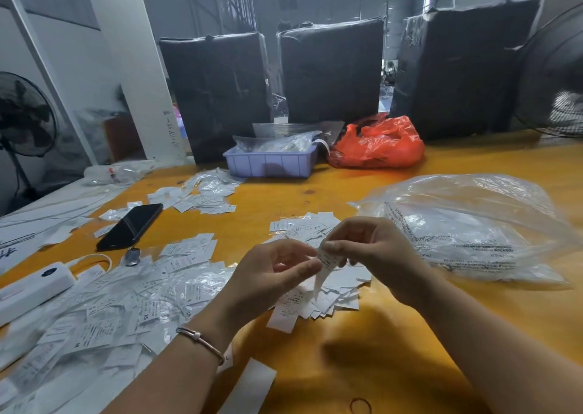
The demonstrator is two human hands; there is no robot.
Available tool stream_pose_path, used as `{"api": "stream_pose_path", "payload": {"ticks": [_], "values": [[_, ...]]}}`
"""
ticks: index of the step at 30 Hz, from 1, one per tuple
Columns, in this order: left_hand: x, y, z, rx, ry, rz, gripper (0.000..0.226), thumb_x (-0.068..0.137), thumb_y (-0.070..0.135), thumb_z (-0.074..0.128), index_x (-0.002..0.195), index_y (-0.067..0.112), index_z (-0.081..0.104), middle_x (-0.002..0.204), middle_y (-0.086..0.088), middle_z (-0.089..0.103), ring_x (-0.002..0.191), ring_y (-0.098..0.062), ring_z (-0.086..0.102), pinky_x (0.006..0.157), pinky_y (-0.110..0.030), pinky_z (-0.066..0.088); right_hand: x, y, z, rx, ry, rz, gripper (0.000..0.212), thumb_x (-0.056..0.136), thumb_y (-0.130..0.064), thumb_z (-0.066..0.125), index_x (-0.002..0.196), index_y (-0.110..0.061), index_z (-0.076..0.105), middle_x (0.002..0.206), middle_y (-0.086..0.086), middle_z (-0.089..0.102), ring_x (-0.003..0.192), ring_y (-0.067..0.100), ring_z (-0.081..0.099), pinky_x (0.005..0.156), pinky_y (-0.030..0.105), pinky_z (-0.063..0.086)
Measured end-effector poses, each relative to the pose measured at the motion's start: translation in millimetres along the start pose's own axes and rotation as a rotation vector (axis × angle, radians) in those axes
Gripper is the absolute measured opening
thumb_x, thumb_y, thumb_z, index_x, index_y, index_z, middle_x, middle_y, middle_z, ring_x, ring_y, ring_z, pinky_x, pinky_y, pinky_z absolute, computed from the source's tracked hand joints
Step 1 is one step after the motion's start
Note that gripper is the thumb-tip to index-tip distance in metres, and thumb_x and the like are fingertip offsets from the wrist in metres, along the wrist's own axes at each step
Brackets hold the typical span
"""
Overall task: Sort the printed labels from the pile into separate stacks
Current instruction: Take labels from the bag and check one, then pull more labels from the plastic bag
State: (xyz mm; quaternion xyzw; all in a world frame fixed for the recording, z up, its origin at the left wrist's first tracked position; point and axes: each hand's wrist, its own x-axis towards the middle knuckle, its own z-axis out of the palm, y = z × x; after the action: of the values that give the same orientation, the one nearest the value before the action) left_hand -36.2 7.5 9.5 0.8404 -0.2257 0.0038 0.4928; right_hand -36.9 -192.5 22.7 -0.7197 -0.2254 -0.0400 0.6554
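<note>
White paper is lying everywhere across the orange-yellow wooden tabletop (410, 334), and a person's two bare hands are meeting just above it. The right hand (375, 252) is pinching the top of a small printed label (325, 263) between thumb and fingertips, its other fingers curled. The left hand (271, 271) is touching the same label from the left, its thumb and forefinger closing on the label's edge while the rest of the fingers are bending loosely. The label is hanging down between the two hands, clear of the tabletop. A thin bracelet (202, 341) is circling the left wrist.

Directly under the hands, a small heap of labels (318, 303) is fanning out on the wood. A larger pile of labels (104, 312), many in clear sleeves, is spreading over the near left. Further stacks are sitting apart: one stack (189, 251) beside the left pile, one stack (303, 226) just beyond the hands, and a looser scatter of labels (202, 194) farther back.

A black phone (129, 226) is lying screen up at the left, near a white power bank (31, 290) with its cable. A big clear plastic bag (473, 224) with printed warnings is resting at the right, touching the far stack's edge. At the back of the tabletop, a lilac tray (271, 164) is holding clear bags, and an orange-red plastic bag (378, 143) is slumping just beside it. Three black-wrapped bales (331, 69) are standing behind them.
</note>
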Motion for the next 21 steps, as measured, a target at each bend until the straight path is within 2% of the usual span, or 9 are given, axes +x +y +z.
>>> {"api": "stream_pose_path", "payload": {"ticks": [3, 7, 9, 10, 12, 14, 15, 17, 21], "values": [[-1.8, 1.7, 0.2, -0.09, 0.005, 0.032, 0.035, 0.077, 0.039, 0.072, 0.097, 0.011, 0.074, 0.092, -0.002, 0.076, 0.09, -0.014, 0.072, 0.081, -0.031, 0.059, 0.6, 1.9, 0.6, -0.002, 0.013, 0.012, 0.003, 0.081, 0.003, 0.068, 0.08, 0.006, 0.069, 0.064, 0.005, 0.068, 0.054, 0.007, 0.058, 0.051, 0.013, 0.043], [-0.4, -0.8, 0.6, -0.102, 0.028, 0.011, 0.008, 0.085, 0.02, 0.072, 0.088, 0.014, 0.076, 0.087, 0.001, 0.077, 0.084, -0.01, 0.072, 0.071, -0.02, 0.055, 2.6, 3.8, -2.6, -0.059, 0.031, 0.029, 0.007, 0.081, -0.008, 0.071, 0.082, 0.0, 0.071, 0.069, 0.009, 0.07, 0.056, 0.011, 0.059, 0.051, 0.017, 0.042], [1.3, -3.2, 1.0, -0.081, 0.054, 0.005, 0.006, 0.087, 0.011, 0.071, 0.087, 0.012, 0.077, 0.087, -0.001, 0.077, 0.084, -0.011, 0.072, 0.071, -0.021, 0.055, 4.2, 2.8, -9.0, -0.129, 0.05, 0.038, 0.009, 0.082, -0.013, 0.07, 0.082, -0.004, 0.072, 0.069, 0.006, 0.071, 0.056, 0.012, 0.06, 0.052, 0.018, 0.043], [1.9, -4.3, 1.0, -0.079, 0.064, -0.002, 0.006, 0.087, 0.009, 0.071, 0.086, 0.01, 0.076, 0.088, -0.002, 0.077, 0.085, -0.011, 0.072, 0.073, -0.022, 0.056, 5.8, 3.5, -14.3, -0.217, 0.11, 0.029, 0.009, 0.083, -0.014, 0.07, 0.08, -0.006, 0.072, 0.068, 0.006, 0.071, 0.056, 0.012, 0.061, 0.053, 0.02, 0.045], [1.8, -5.7, 0.3, -0.075, 0.073, -0.016, 0.005, 0.087, 0.007, 0.071, 0.084, 0.008, 0.076, 0.087, -0.003, 0.077, 0.084, -0.011, 0.072, 0.073, -0.023, 0.056, 9.3, 7.0, -29.7, -0.573, 0.345, 0.019, 0.009, 0.085, -0.011, 0.067, 0.077, -0.009, 0.072, 0.068, 0.004, 0.07, 0.062, 0.019, 0.065, 0.058, 0.029, 0.049], [1.5, -7.1, -0.5, -0.056, 0.072, -0.018, 0.006, 0.086, 0.007, 0.072, 0.082, 0.01, 0.075, 0.086, -0.002, 0.077, 0.081, -0.009, 0.071, 0.072, -0.022, 0.055, 9.0, 8.8, -43.4, -0.966, 0.564, 0.104, 0.013, 0.083, -0.01, 0.061, 0.081, -0.015, 0.072, 0.079, 0.006, 0.072, 0.075, 0.026, 0.064, 0.067, 0.033, 0.049], [1.5, -7.1, -0.2, -0.047, 0.071, -0.016, 0.007, 0.086, 0.007, 0.072, 0.082, 0.01, 0.075, 0.085, 0.0, 0.077, 0.08, -0.009, 0.071, 0.07, -0.021, 0.055, 8.7, 10.6, -48.7, -1.09, 0.614, 0.169, 0.016, 0.083, -0.01, 0.059, 0.088, -0.016, 0.073, 0.089, 0.008, 0.072, 0.085, 0.029, 0.063, 0.074, 0.035, 0.047], [1.5, -7.1, 0.7, -0.038, 0.076, -0.017, 0.007, 0.086, 0.007, 0.072, 0.081, 0.011, 0.075, 0.084, 0.002, 0.077, 0.08, -0.008, 0.071, 0.069, -0.021, 0.054, 9.3, 17.3, -56.8, -1.253, 0.596, 0.312, 0.026, 0.084, -0.01, 0.056, 0.105, -0.016, 0.069, 0.105, 0.009, 0.069, 0.103, 0.031, 0.058, 0.086, 0.038, 0.038], [0.7, -6.4, 1.4, -0.028, 0.081, -0.025, 0.006, 0.087, 0.008, 0.071, 0.083, 0.01, 0.075, 0.084, 0.006, 0.077, 0.081, -0.008, 0.071, 0.071, -0.025, 0.055, 11.8, 26.6, -66.7, -1.402, 0.452, 0.537, 0.026, 0.087, -0.014, 0.052, 0.111, -0.019, 0.059, 0.113, 0.003, 0.059, 0.113, 0.026, 0.049, 0.085, 0.037, 0.031]]}}
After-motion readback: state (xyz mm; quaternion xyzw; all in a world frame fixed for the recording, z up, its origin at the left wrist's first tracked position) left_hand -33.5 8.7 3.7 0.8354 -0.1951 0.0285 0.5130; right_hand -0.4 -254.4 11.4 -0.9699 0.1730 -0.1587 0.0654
